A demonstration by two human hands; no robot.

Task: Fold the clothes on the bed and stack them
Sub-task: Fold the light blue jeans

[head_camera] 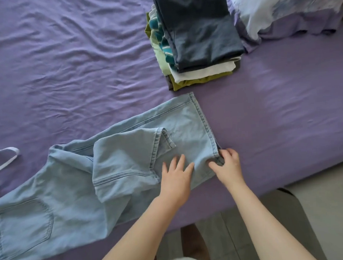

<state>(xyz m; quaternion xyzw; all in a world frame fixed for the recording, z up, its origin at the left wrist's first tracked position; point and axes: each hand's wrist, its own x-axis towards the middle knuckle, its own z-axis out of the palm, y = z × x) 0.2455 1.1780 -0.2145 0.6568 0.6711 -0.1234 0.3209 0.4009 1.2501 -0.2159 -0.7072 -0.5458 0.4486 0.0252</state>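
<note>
jeans (57, 195) on bed (274, 108) | left hand (176, 181) flat | right hand (228, 166) pinches hem

The jeans (74, 194) run off the left edge, so their waistband cannot be seen. Under the jeans' folded-back leg, part of the lower leg is covered. The right hand (227, 164) curls over the jeans' hem corner and hides it, and its fingers (214, 164) tuck partly under the cloth. Beyond the jeans, the stack of folded clothes (193, 39) is cut by the top edge; its lower garments show only as thin edges. Right of that stack, the pillow (283, 8) is cropped. Left of the jeans, a white strap (7, 158) leaves the frame, its garment unidentifiable.
</note>
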